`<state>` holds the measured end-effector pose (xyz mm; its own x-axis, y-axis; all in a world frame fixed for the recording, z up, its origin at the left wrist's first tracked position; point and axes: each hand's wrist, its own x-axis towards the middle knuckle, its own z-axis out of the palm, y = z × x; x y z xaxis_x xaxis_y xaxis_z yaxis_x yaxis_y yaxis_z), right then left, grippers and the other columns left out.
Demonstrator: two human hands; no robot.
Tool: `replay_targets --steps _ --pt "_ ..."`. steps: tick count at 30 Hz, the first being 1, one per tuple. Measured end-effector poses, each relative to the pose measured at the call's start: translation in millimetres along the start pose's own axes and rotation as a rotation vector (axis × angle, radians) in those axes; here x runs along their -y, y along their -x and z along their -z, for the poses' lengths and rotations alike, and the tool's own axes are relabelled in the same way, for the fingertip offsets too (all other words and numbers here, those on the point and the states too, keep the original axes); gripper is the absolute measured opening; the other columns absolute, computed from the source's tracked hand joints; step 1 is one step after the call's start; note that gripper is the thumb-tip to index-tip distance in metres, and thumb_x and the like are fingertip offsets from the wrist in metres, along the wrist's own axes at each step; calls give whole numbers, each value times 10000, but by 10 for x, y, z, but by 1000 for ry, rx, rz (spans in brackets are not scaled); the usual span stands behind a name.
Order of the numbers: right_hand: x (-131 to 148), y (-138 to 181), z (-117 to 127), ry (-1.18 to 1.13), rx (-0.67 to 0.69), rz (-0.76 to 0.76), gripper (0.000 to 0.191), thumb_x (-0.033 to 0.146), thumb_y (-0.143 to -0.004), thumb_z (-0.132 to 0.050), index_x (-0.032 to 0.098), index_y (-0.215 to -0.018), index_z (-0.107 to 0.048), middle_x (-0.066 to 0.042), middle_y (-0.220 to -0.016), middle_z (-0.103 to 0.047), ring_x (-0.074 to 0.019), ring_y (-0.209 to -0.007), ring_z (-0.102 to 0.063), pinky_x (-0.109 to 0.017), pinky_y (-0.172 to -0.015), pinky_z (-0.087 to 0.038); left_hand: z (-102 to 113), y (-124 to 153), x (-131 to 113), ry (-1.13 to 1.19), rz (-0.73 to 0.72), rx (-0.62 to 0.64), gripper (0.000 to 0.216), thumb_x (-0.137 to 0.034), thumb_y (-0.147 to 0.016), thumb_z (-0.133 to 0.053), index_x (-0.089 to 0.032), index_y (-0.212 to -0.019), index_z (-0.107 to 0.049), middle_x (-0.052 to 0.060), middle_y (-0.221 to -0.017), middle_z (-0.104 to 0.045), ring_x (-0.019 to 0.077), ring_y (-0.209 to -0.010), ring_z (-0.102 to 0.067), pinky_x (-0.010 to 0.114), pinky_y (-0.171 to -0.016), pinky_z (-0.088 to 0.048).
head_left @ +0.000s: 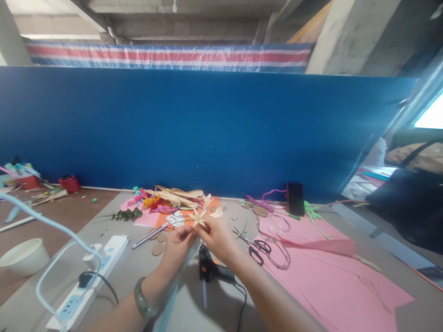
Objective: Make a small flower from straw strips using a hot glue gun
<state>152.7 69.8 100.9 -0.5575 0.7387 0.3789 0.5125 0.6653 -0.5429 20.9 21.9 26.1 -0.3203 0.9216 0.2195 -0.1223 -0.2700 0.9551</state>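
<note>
A pale, star-shaped flower point(198, 218), made of what looks like dried husk or straw, is held up over the middle of the table. My right hand point(218, 235) pinches it from the right, thumb and fingers closed at its base. Just to the left, my left hand point(176, 249) is also closed in a pinch under the petals. Whatever lies between those left fingertips is hidden. Below both hands a black glue gun point(206, 265) rests on the table, a glue stick poking from its rear. Scissors point(259, 249) with black handles lie right of my right hand.
Dried straw strips point(180, 196) and coloured pipe cleaners lie at the back. Pink sheets point(332, 276) cover the right side, with a phone point(295, 199) leaning on the blue partition point(207, 129). At left are a power strip point(93, 281), cables and a paper cup point(26, 256).
</note>
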Motion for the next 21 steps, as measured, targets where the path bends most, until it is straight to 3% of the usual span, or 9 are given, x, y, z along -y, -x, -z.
replay_targets --steps 4,7,11,16,21 --pt "-4 7 -32 -46 -15 19 219 265 -836 -580 182 -637 -541 6 -572 -578 -123 -526 -490 -228 -518 -292 -16 3 22 -15 -26 -33 251 -386 -775 -698 -139 -792 -742 61 -722 -705 206 -734 -632 290 -703 -474" --pt "-11 18 -67 -138 -49 38 124 259 -849 -574 180 -801 -657 -28 -704 -686 -152 -625 -597 -230 -578 -387 2 -6 37 -35 -34 -70 259 -379 -782 -690 -136 -855 -745 77 -766 -726 212 -760 -643 296 -719 -478" --pt "-11 28 -78 -173 -65 71 203 257 -868 -554 176 -994 -691 -61 -819 -734 -177 -687 -649 -251 -619 -450 19 -13 20 16 -27 -119 243 -364 -768 -702 -136 -845 -737 88 -817 -739 209 -773 -650 300 -731 -484" --pt "1 40 -86 -138 -45 125 222 232 -879 -541 186 -1035 -693 -70 -933 -740 -183 -744 -662 -264 -665 -472 5 3 -23 53 -18 -115 223 -344 -762 -707 -135 -833 -729 85 -821 -739 209 -788 -657 309 -759 -489" --pt "-5 60 -182 -109 -73 103 183 265 -898 -532 192 -929 -697 -59 -833 -729 -177 -698 -642 -260 -635 -449 6 5 41 59 -41 -90 219 -338 -763 -703 -137 -846 -729 76 -800 -725 209 -778 -652 313 -760 -491"
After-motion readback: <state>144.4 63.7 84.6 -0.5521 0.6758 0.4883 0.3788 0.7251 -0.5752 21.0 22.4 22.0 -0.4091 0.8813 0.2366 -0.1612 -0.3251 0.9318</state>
